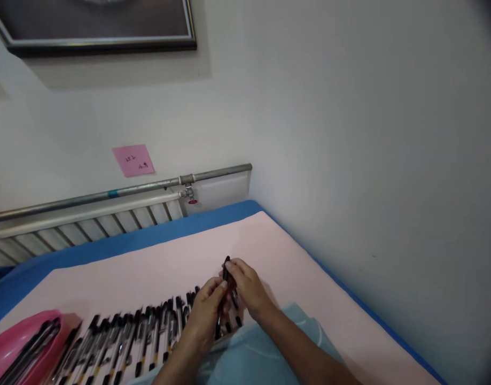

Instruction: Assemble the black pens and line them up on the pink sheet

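Note:
Between my two hands is a black-capped pen (226,270), held tilted close to upright above the pink sheet. My left hand (208,307) grips its lower part, fingers closed round it. At the top, the fingers and thumb of my right hand (247,286) pinch the black cap end. Beneath and beside my hands, a long row of clear-barrelled pens with black caps (143,337) lies side by side on the sheet. A few more pen ends (238,321) show just below my right hand. My fingers partly hide the held pen.
A pink bowl (40,321) with several pens inside stands at the lower left. Light blue cloth (253,355) bunches at the near edge. The pink sheet (149,262) lies over a blue cover (109,243). Behind are a radiator (96,227), a pipe with a red valve (193,201) and walls.

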Available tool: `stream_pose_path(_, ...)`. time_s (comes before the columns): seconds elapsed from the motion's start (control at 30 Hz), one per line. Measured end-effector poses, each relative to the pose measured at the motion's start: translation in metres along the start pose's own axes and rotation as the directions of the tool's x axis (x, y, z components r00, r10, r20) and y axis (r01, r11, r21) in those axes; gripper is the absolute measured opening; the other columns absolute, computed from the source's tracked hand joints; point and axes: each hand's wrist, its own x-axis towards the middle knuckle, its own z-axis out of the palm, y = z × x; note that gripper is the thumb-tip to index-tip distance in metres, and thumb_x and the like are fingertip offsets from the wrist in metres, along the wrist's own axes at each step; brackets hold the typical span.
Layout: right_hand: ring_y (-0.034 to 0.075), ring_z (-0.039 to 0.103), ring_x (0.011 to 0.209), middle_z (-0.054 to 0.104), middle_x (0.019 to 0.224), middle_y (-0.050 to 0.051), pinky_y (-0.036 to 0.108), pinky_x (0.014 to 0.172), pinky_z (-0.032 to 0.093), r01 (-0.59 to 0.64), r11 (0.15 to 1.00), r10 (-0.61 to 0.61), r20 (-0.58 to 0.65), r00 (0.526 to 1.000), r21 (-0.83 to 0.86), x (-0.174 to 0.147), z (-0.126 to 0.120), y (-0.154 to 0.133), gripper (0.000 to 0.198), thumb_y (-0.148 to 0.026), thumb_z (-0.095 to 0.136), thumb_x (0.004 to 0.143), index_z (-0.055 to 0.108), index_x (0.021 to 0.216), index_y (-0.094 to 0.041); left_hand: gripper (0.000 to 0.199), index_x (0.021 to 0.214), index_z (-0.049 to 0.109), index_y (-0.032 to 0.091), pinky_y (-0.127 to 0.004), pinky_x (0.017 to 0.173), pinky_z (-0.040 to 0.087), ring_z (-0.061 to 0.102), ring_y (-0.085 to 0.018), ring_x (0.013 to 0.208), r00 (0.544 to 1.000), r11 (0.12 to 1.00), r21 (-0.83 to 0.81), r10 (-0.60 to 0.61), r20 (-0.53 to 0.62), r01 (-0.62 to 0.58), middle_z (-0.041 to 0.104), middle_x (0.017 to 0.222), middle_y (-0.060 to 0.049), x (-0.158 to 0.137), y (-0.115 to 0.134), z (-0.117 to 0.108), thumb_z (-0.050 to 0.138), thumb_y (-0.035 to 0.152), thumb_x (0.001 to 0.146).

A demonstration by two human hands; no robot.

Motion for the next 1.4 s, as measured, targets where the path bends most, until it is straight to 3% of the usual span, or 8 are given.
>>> stream_pose_path(0.1,0.009,0.047,0.043,0.056,0.061,-0.003,0.022,0.046,0.038,-0.095,0.994,0.094,0.036,0.995,0.056,-0.002,0.005,0.0,0.025,-0.041,0.047,0.079,0.053,0.072,-0.018,0.03,0.072,0.049,0.017,-0.014,0.031,0.023,0.032,-0.002,0.036,0.999,0.997,-0.067,-0.04,0.029,0.041,0.045,0.054,0.007,-0.002,-0.004,-0.003,0.062,0.044,0.069)
stream_pose_path(0.2,0.009,0.05,0.048,0.06,0.068,-0.002,0.022,0.052,0.042,-0.127,0.988,0.125,0.027,0.992,0.084,-0.004,0.011,-0.001,0.022,-0.039,0.046,0.079,0.052,0.072,-0.018,0.033,0.072,0.048,0.017,-0.013,0.031,0.017,0.026,-0.001,0.034,0.994,0.988,-0.108,-0.105,0.028,0.108,0.044,0.051,0.008,-0.003,-0.003,-0.005,0.063,0.046,0.067)
stream_pose_path(0.43,0.013,0.057,0.065,0.059,0.065,-0.001,0.024,0.063,0.044,-0.103,0.995,0.103,-0.098,0.99,0.006,-0.005,0.023,0.007,0.023,-0.037,0.04,0.082,0.048,0.069,-0.019,0.05,0.098,0.052,0.022,-0.011,0.033,0.012,0.025,0.0,0.031,0.964,0.965,-0.157,-0.232,-0.129,0.211,0.04,0.047,0.011,-0.005,-0.001,-0.001,0.069,0.048,0.059)
stream_pose_path(0.7,0.012,0.054,0.062,0.057,0.061,-0.003,0.024,0.064,0.041,-0.027,0.995,0.011,-0.161,0.987,-0.095,-0.006,0.025,0.004,0.022,-0.034,0.042,0.082,0.05,0.067,-0.02,0.05,0.1,0.052,0.022,-0.011,0.032,0.011,0.024,-0.001,0.031,0.959,0.961,-0.095,-0.268,-0.09,0.26,0.03,0.044,0.012,-0.013,0.004,0.001,0.062,0.055,0.064)
stream_pose_path(0.93,0.013,0.058,0.062,0.061,0.07,-0.001,0.026,0.061,0.045,0.044,0.958,0.034,-0.266,0.963,0.282,0.003,0.015,0.004,0.014,-0.031,0.052,0.075,0.054,0.081,-0.019,0.035,0.084,0.05,0.02,-0.012,0.032,0.01,0.022,0.001,0.032,0.969,0.969,0.01,-0.246,0.006,0.246,0.041,0.05,0.01,-0.013,0.003,-0.007,0.059,0.05,0.068)
stream_pose_path(1.17,0.01,0.054,0.052,0.056,0.066,-0.002,0.023,0.05,0.043,0.13,0.911,0.027,-0.372,0.928,0.392,0.012,-0.009,-0.01,0.013,-0.026,0.055,0.07,0.052,0.08,-0.019,0.031,0.079,0.05,0.019,-0.013,0.032,0.01,0.022,0.0,0.032,0.968,0.968,0.018,-0.251,0.016,0.251,0.042,0.052,0.009,-0.011,0.001,-0.017,0.06,0.047,0.068)
stream_pose_path(1.3,0.003,0.03,0.035,0.049,0.058,-0.006,0.017,0.035,0.023,-0.102,0.956,0.154,-0.172,0.973,0.275,0.005,-0.008,-0.01,0.016,-0.033,0.055,0.071,0.052,0.078,-0.019,0.028,0.078,0.049,0.02,-0.013,0.031,0.015,0.026,0.0,0.034,0.982,0.983,-0.017,-0.184,-0.035,0.183,0.044,0.056,0.008,-0.008,0.0,-0.023,0.06,0.045,0.07)
stream_pose_path(1.4,0.005,0.034,0.04,0.048,0.055,-0.006,0.018,0.038,0.027,-0.144,0.989,0.146,-0.058,0.988,0.028,-0.004,0.004,-0.005,0.02,-0.038,0.057,0.071,0.054,0.072,-0.018,0.029,0.077,0.049,0.019,-0.013,0.032,0.021,0.029,-0.002,0.035,0.99,0.992,0.025,-0.124,-0.066,0.126,0.042,0.054,0.008,-0.008,0.0,-0.023,0.058,0.046,0.072)
